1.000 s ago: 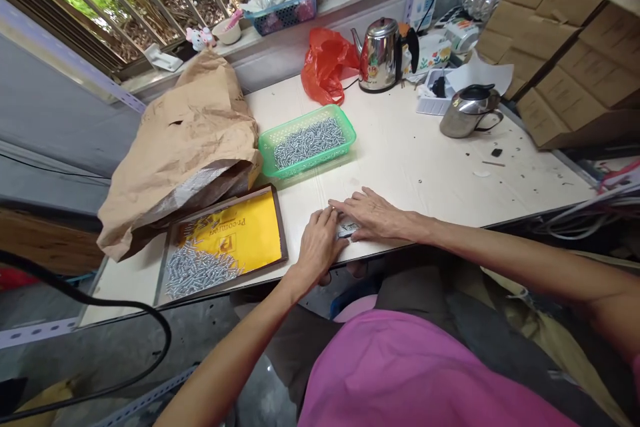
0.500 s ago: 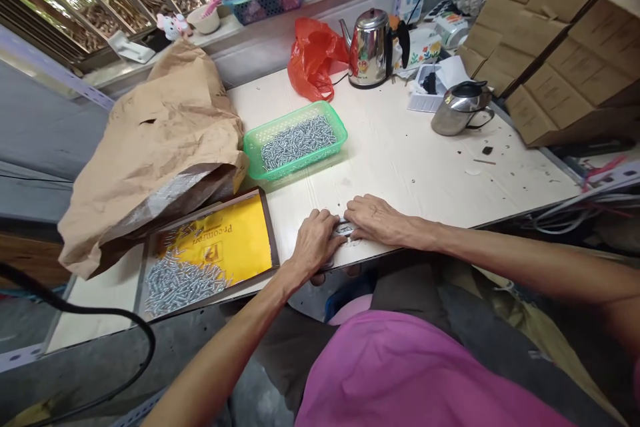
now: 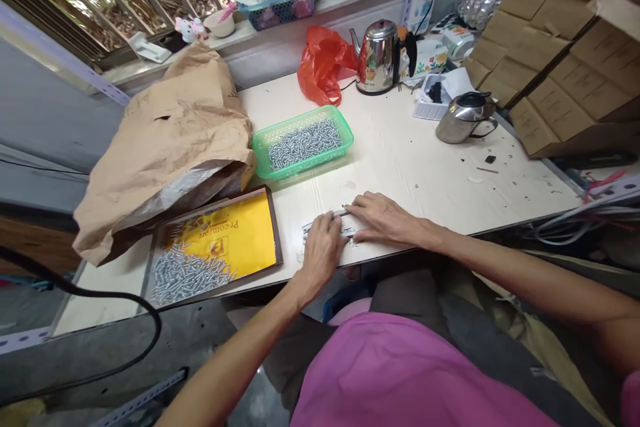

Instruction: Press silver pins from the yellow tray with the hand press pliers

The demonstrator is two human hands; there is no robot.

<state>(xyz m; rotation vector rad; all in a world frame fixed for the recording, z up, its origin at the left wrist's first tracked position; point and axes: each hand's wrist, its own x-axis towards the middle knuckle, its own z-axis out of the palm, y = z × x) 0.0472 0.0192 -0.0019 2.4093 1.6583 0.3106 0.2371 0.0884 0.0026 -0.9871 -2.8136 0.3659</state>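
Note:
My left hand (image 3: pixel 323 248) rests palm down on the white table (image 3: pixel 430 160) near its front edge, fingers curled over a small clear plastic packet (image 3: pixel 327 225) holding small metal parts. My right hand (image 3: pixel 383 217) lies just to the right, fingers pressed together on the same packet's right end. A corner of the packet shows left of my left fingers. A green plastic basket (image 3: pixel 303 142) full of silver screws sits behind my hands. At the left, a brown tray with a yellow sheet (image 3: pixel 227 240) holds a heap of screws (image 3: pixel 185 273).
A big crumpled brown paper sack (image 3: pixel 170 140) lies behind the tray. At the back stand a red plastic bag (image 3: pixel 321 63), a steel kettle (image 3: pixel 379 57) and a steel jug (image 3: pixel 463 119). Cardboard boxes (image 3: pixel 565 47) stack at the right. A black cable (image 3: pixel 80 293) loops at the left.
My hands have stayed at the table's front edge; the left hand has slid slightly so the packet's left corner now shows. The right fingers have drawn together. The camera view shifted a little.

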